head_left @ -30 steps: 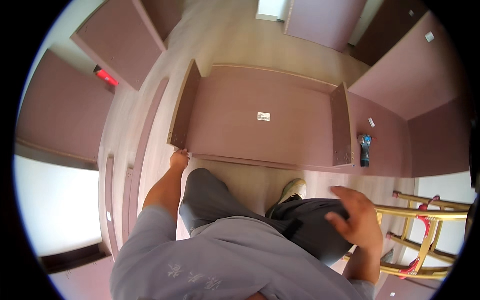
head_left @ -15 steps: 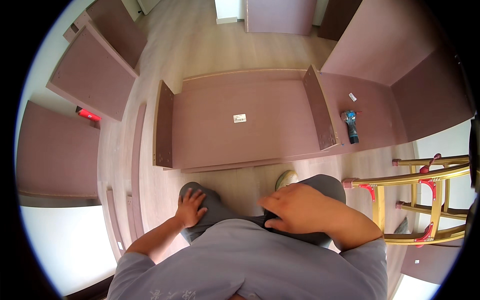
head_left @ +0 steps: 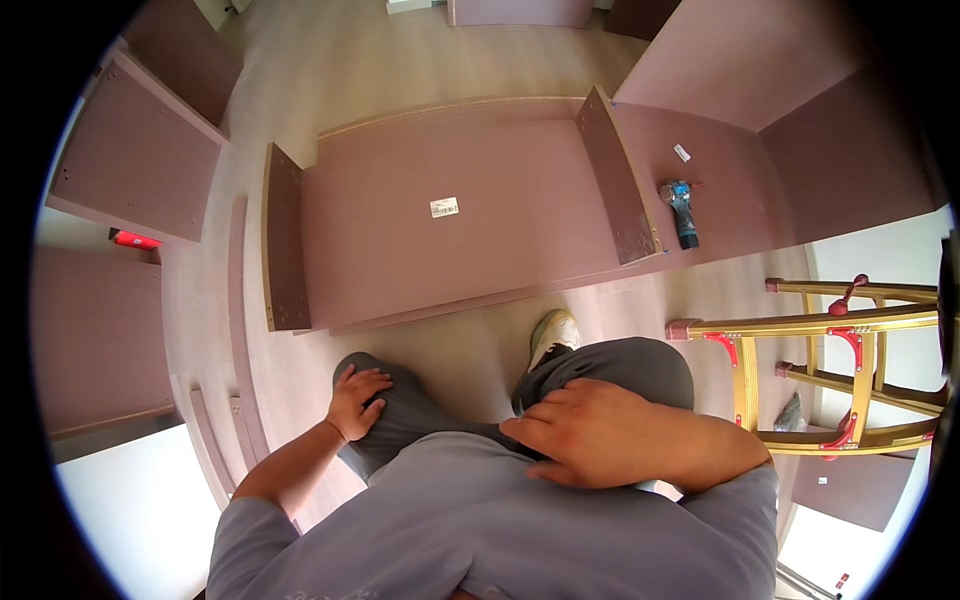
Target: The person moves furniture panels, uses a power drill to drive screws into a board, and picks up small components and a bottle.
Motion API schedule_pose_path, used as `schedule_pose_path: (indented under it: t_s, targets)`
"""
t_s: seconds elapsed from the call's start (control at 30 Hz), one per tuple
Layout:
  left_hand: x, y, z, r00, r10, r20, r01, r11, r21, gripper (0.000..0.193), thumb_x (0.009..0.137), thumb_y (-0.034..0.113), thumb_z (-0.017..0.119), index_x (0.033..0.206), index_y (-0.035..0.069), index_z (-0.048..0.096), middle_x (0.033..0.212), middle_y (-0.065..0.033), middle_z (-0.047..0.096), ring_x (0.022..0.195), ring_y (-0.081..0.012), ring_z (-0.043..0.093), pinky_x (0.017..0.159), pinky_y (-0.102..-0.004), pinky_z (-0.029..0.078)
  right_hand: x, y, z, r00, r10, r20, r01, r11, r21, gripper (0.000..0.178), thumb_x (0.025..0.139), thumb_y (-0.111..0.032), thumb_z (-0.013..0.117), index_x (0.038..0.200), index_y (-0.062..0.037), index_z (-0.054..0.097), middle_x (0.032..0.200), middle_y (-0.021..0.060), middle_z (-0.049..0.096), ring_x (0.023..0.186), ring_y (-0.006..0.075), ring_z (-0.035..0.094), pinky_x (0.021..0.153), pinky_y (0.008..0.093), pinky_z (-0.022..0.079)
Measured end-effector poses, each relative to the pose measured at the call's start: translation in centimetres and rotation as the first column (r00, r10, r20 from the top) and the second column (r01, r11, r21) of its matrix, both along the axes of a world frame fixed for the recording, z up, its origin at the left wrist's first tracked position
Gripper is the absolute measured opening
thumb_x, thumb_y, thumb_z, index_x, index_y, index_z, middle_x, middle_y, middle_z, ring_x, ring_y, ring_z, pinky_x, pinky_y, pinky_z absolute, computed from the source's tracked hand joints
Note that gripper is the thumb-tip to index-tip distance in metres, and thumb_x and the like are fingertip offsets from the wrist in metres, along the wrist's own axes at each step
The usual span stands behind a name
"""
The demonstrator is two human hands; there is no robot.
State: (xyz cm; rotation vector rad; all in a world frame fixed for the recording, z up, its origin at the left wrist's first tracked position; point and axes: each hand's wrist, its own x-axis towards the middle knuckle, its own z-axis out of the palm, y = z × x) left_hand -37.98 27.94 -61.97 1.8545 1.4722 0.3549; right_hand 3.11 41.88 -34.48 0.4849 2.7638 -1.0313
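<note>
My left hand rests on my left knee, fingers spread over the dark grey trousers. Across my right thigh lies my right hand, its fingers loosely stretched out and nothing seen in it. In front of my feet sits a reddish-brown cabinet piece: a wide flat panel with a small white label. One upright board stands at its left end and another upright board at its right end. Neither hand touches it.
A blue-and-black cordless drill lies on the panel at right, beside tall joined boards. A gold stepladder with red fittings lies at my right. Loose panels and long strips are at left, near a red object.
The view has shifted, so the cabinet piece and drill appear further left and higher. My right hand has come down from just above my lap onto my right thigh; my left stays on the knee.
</note>
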Motion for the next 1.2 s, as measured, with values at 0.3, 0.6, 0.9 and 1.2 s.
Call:
schedule_pose_path:
  t_s: [0.3, 0.6, 0.9, 1.2]
  targets:
    - [0.16, 0.27, 0.45, 1.000, 0.024, 0.018, -0.024, 1.000, -0.020, 0.043, 0.087, 0.021, 0.065, 0.128, 0.011, 0.073, 0.139, -0.0094, 0.070, 0.143, -0.0321, 0.055, 0.127, -0.0599, 0.023, -0.57, 0.42, -0.21, 1.000, 0.020, 0.008, -0.020, 1.000, 0.015, 0.052, 0.093, -0.033, 0.077, 0.132, -0.0028, 0.061, 0.102, 0.0107, 0.071, 0.095, 0.0289, 0.070, 0.085, 0.0410, 0.054]
    - [0.03, 0.26, 0.27, 1.000, 0.020, 0.023, -0.020, 1.000, -0.012, 0.042, 0.087, 0.022, 0.065, 0.127, 0.011, 0.073, 0.138, -0.0100, 0.071, 0.142, -0.0326, 0.056, 0.127, -0.0594, 0.024, -0.68, 0.34, -0.21, 1.000, 0.019, -0.012, -0.019, 1.000, 0.000, 0.044, 0.095, -0.032, 0.074, 0.124, -0.0008, 0.061, 0.101, 0.0145, 0.073, 0.095, 0.0329, 0.073, 0.086, 0.0438, 0.057]
    - [0.22, 0.13, 0.24, 0.999, 0.031, 0.035, -0.031, 1.000, -0.006, 0.042, 0.086, 0.019, 0.064, 0.126, 0.009, 0.073, 0.138, -0.0116, 0.071, 0.141, -0.0342, 0.056, 0.127, -0.0590, 0.024, -0.49, 0.19, -0.25, 1.000, 0.019, 0.016, -0.019, 1.000, -0.002, 0.050, 0.093, -0.033, 0.076, 0.130, -0.0028, 0.061, 0.103, 0.0113, 0.071, 0.098, 0.0296, 0.071, 0.086, 0.0421, 0.055]
    - [0.20, 0.02, 0.17, 0.998, 0.037, 0.044, -0.037, 0.999, -0.001, 0.041, 0.085, 0.017, 0.064, 0.124, 0.008, 0.073, 0.136, -0.0127, 0.071, 0.141, -0.0352, 0.057, 0.126, -0.0593, 0.024, -0.69, 0.29, -0.28, 1.000, 0.021, 0.017, -0.021, 1.000, -0.014, 0.043, 0.094, -0.032, 0.075, 0.121, -0.0015, 0.062, 0.100, 0.0136, 0.071, 0.096, 0.0326, 0.072, 0.085, 0.0445, 0.056]
